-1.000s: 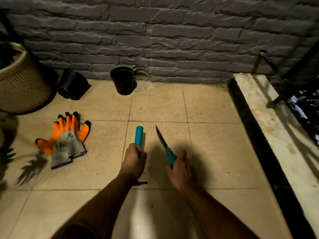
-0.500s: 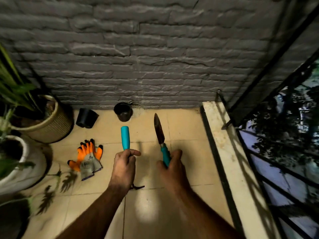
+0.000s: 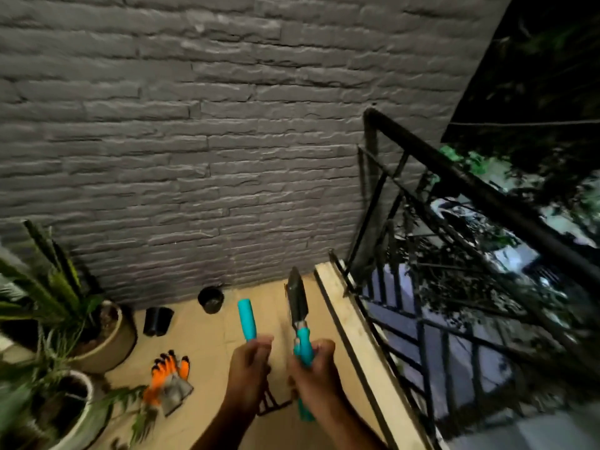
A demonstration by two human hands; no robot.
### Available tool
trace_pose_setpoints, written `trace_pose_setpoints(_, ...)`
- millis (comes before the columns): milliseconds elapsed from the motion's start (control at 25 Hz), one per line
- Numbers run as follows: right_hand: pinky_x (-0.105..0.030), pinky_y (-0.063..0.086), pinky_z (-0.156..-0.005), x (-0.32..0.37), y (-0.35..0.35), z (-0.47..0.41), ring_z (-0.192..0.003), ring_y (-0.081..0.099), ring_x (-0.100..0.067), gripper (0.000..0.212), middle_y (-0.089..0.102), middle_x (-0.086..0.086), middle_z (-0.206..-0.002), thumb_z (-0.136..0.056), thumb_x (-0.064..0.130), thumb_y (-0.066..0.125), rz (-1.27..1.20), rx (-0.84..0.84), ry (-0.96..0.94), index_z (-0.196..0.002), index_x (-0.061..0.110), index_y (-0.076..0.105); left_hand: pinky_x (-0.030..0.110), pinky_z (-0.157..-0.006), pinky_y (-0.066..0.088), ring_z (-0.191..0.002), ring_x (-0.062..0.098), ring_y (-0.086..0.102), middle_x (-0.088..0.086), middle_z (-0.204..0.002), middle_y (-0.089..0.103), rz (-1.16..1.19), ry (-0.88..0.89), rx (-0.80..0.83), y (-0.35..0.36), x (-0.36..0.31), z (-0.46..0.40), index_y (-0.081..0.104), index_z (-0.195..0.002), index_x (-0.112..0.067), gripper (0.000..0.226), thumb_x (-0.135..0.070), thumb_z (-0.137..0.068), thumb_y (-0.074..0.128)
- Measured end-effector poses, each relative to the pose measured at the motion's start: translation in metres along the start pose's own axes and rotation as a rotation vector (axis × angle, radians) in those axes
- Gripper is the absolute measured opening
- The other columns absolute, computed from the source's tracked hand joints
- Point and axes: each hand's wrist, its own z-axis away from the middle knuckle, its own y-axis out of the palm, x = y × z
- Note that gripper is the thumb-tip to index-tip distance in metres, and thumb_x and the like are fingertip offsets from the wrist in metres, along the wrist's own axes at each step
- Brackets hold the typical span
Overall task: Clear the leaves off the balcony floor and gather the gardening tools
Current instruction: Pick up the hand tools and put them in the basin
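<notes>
We see both fists raised side by side over the floor (image 3: 207, 339). The left hand (image 3: 248, 368) is clenched around a teal-handled rake (image 3: 247, 319), handle toward 12 o'clock, tines below the wrist. The right hand (image 3: 316, 368) grasps a teal-handled trowel (image 3: 300, 315), dark blade at 12. Orange gloves (image 3: 170, 381) lie at 9 o'clock.

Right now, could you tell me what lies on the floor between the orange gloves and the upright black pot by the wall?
In the head view, a second black pot lies tipped on its side between the gloves and the upright pot.
</notes>
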Motion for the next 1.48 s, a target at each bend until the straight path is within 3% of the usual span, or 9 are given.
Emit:
trace_pose_setpoints(160, -0.028, 0.051, -0.052, 0.035, -0.019, 0.092, -0.059, 0.057, -0.016, 0.027, 0.058, -0.01, -0.091, -0.096, 0.006, 0.059, -0.302, -0.089, -0.052, -0.108, 0.015, 0.035, 0.012, -0.044, 0.04, -0.049, -0.001, 0.051, 0.0, -0.082, 0.058, -0.081, 0.099, 0.091, -0.018, -0.061, 0.046, 0.065, -0.105, -0.016, 0.03, 0.001, -0.102, 0.04)
trace_pose_setpoints(360, -0.031, 0.05, -0.044, 0.046, -0.062, 0.176, -0.054, 0.056, -0.016, 0.03, 0.057, -0.014, -0.099, -0.097, -0.002, 0.055, -0.562, -0.198, -0.055, -0.108, 0.013, 0.032, 0.022, -0.045, 0.043, -0.056, 0.007, 0.054, 0.002, -0.077, 0.056, -0.116, 0.152, 0.239, -0.008, -0.109, 0.098, 0.064, -0.098, -0.02, 0.036, 0.004, -0.098, 0.038)
trace_pose_setpoints(680, -0.041, 0.059, -0.062, -0.052, -0.145, 0.349, -0.071, 0.069, -0.013, 0.04, 0.067, -0.004, -0.098, -0.091, -0.002, 0.065, -0.659, -0.331, -0.047, -0.11, 0.017, 0.035, 0.018, -0.04, 0.043, -0.061, 0.012, 0.051, 0.006, -0.082, 0.056, -0.126, 0.178, 0.559, 0.057, -0.096, 0.283, 0.064, -0.101, -0.013, 0.034, 0.007, -0.099, 0.037)
trace_pose_setpoints(960, -0.041, 0.06, -0.067, -0.163, -0.177, 0.499, -0.074, 0.068, -0.013, 0.05, 0.063, -0.003, -0.099, -0.081, -0.006, 0.077, -0.809, -0.654, 0.02, -0.105, 0.015, 0.039, 0.024, -0.051, 0.048, -0.064, 0.016, 0.059, 0.007, -0.087, 0.067, -0.231, 0.18, 0.947, 0.124, -0.039, 0.442, 0.07, -0.103, -0.019, 0.035, 0.005, -0.098, 0.044)
trace_pose_setpoints(1120, -0.04, 0.06, -0.063, -0.21, -0.18, 0.567, -0.071, 0.064, -0.016, 0.055, 0.06, -0.007, -0.101, -0.076, -0.006, 0.081, -0.882, -0.96, 0.057, -0.104, 0.016, 0.039, 0.034, -0.065, 0.052, -0.069, 0.018, 0.061, 0.007, -0.088, 0.066, -0.309, 0.243, 1.203, 0.16, -0.021, 0.506, 0.069, -0.104, -0.018, 0.035, 0.005, -0.098, 0.044)
trace_pose_setpoints(1280, -0.04, 0.058, -0.058, -0.239, -0.167, 0.633, -0.066, 0.064, -0.015, 0.06, 0.065, -0.006, -0.095, -0.074, -0.007, 0.082, -0.984, -1.256, 0.09, -0.111, 0.01, 0.039, 0.016, -0.041, 0.044, -0.044, 0.0, 0.055, 0.009, -0.074, 0.053, -0.348, 0.312, 1.481, 0.18, -0.022, 0.574, 0.064, -0.111, -0.012, 0.029, 0.003, -0.102, 0.041)
trace_pose_setpoints(1400, -0.036, 0.058, -0.053, -0.246, -0.148, 0.673, -0.061, 0.065, -0.013, 0.066, 0.066, -0.005, -0.089, -0.073, -0.006, 0.083, -1.008, -1.439, 0.118, -0.123, -0.003, 0.04, 0.019, -0.042, 0.046, -0.046, 0.002, 0.056, 0.01, -0.074, 0.055, -0.369, 0.353, 1.655, 0.182, -0.021, 0.618, 0.066, -0.111, -0.017, 0.032, -0.001, -0.102, 0.04)
trace_pose_setpoints(1480, -0.033, 0.058, -0.05, -0.246, -0.128, 0.701, -0.054, 0.064, -0.012, 0.059, 0.064, -0.004, -0.079, -0.074, -0.009, 0.081, -1.007, -1.563, 0.142, -0.12, -0.006, 0.044, 0.02, -0.044, 0.048, -0.051, 0.005, 0.058, 0.007, -0.076, 0.057, -0.379, 0.38, 1.761, 0.175, -0.016, 0.648, 0.066, -0.11, -0.017, 0.033, 0.001, -0.101, 0.04)
